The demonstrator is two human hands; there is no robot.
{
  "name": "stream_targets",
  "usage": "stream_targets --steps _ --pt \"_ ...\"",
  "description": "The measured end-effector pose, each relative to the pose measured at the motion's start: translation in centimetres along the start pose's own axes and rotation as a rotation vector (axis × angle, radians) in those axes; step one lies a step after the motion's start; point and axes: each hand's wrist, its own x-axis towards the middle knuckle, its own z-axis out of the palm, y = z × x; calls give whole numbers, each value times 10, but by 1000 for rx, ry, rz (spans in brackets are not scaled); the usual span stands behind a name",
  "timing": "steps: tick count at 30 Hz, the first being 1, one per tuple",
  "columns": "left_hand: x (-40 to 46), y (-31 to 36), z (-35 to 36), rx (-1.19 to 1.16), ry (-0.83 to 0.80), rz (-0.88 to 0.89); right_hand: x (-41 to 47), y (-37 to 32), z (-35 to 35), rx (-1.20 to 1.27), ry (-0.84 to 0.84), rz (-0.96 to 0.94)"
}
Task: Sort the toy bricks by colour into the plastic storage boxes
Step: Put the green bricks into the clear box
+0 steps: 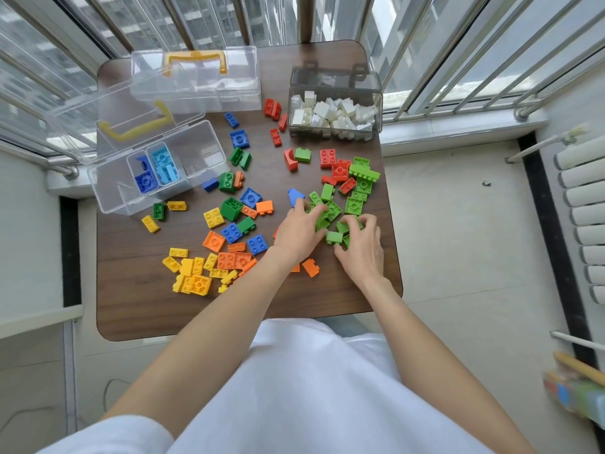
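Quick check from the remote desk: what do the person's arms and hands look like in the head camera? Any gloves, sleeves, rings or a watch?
Both hands, left hand and right hand, are bare: no gloves, no rings or watch visible. The forearms are uncovered up to short white sleeves at the bottom edge, part of a white top.

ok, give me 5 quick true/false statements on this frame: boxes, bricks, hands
1. The grey-tinted box holds white bricks. True.
2. Both hands are in the yellow pile. False: the left hand and right hand are in the light green bricks; the yellow bricks lie untouched to the left.
3. The open clear box has dark blue and light blue bricks in separate compartments. True.
4. The clear box with the yellow handle at the back is full of red bricks. False: no coloured bricks show in it.
5. Red bricks lie loose on the table. True.
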Motion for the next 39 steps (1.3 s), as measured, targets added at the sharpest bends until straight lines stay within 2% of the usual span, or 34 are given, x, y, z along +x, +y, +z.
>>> stream_targets --steps 3,8,12,18,25,30,34,36,39 --pt "-1 -4 0 -25 4 10 -1 2 0 19 19 25" --pt "-14 -15 2 21 37 42 -2 -8 5 -64 -50 33" --pt "-20 -20 2 19 56 39 2 -12 7 -102 -18 21" --pt "-29 -27 -1 -185 109 -64 2 -4 6 -146 -58 -132" --pt "-40 -30 -1 -246 84 -146 13 -15 0 -174 -157 -151" --pt "-51 -33 -6 -383 129 -236 6 -13 -3 57 -121 -126" --pt "-64 -34 -16 -504 174 -261 4 -21 -15 451 -98 -96" --pt "-71 -39 -26 -613 210 -290 6 -35 -22 674 -181 -25" --pt "-76 -51 -44 -818 287 -368 13 -68 -36 965 -399 96"
